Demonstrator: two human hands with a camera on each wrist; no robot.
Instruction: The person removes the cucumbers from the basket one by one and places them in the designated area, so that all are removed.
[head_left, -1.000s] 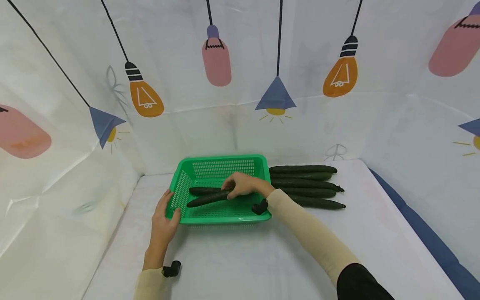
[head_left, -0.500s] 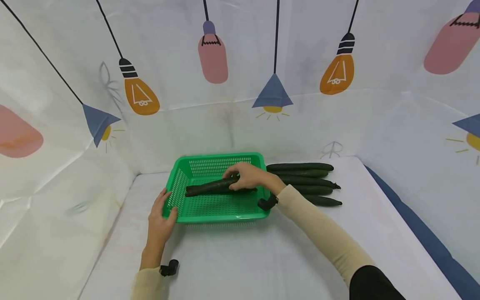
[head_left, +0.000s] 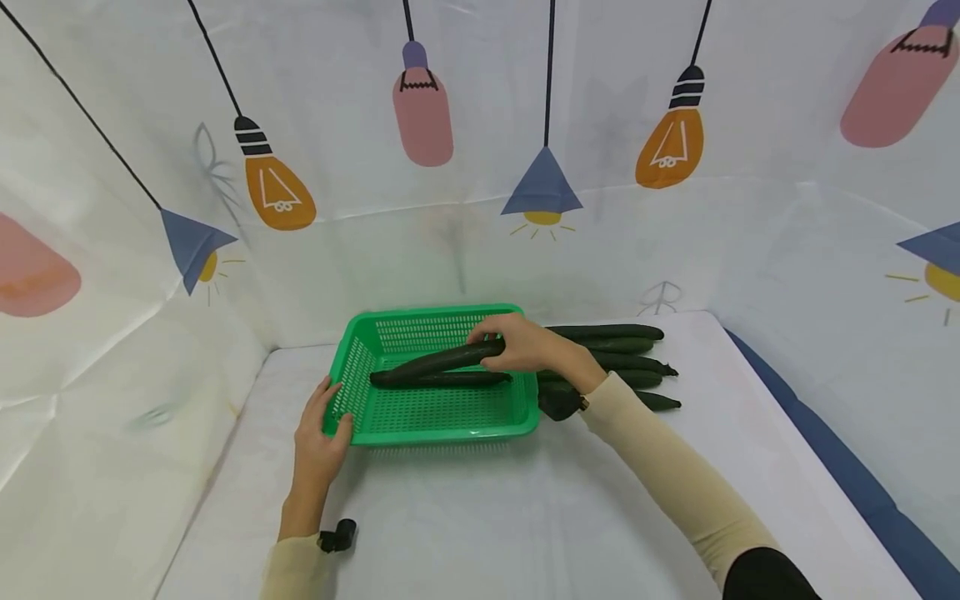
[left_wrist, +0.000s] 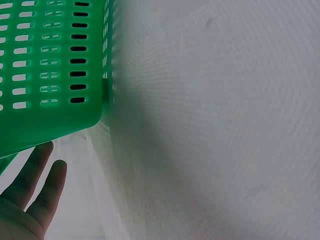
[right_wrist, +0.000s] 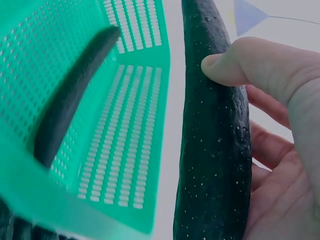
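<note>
A green plastic basket (head_left: 435,435) with slotted walls sits on the white surface. At its front left corner is my left hand (head_left: 318,442), fingers extended against the rim; in the left wrist view two straight fingers (left_wrist: 50,195) reach the basket's edge. My right hand (head_left: 525,346) grips a dark green cucumber (head_left: 446,360) near one end, thumb on its side in the right wrist view. That cucumber slants over the basket, its right end raised and its left end low inside. Beneath it a second cucumber (head_left: 457,380) lies on the basket floor.
Several more cucumbers (head_left: 618,331) lie side by side to the right of the basket, partly hidden by my right hand and wrist. A white sheet wall with printed lamps (head_left: 542,187) rises behind. Blue fabric (head_left: 825,450) runs along the table's right edge.
My right hand has moved right and back, bringing its cucumber from in front of the other one to above it and tilting its right end up. My left hand stays at the corner.
</note>
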